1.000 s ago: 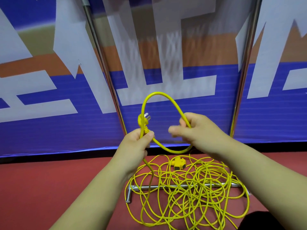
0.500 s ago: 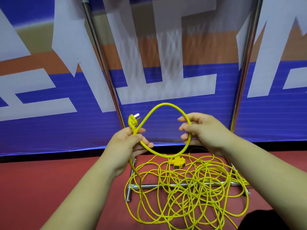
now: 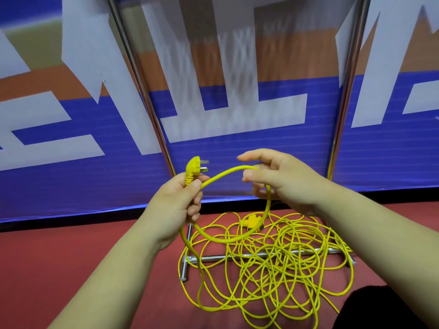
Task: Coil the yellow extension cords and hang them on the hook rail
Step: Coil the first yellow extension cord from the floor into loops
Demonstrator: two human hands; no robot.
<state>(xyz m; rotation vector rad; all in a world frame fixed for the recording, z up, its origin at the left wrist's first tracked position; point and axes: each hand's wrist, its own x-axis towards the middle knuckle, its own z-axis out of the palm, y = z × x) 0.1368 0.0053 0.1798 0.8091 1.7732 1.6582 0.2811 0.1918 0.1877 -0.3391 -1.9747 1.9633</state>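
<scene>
The left hand (image 3: 175,203) grips the yellow cord (image 3: 223,238) just under its plug (image 3: 193,168), fingers closed tight, which makes the plug end the anchor of the coil. The right hand (image 3: 280,184) curls loosely round the cord on the far side of the first loop. I judge that light hold lets the cord slide while each turn is sized. Most of it lies in a tangled heap (image 3: 273,276) on the red floor (image 3: 71,257), draped over a metal stand foot (image 3: 184,269). No hook rail shows.
</scene>
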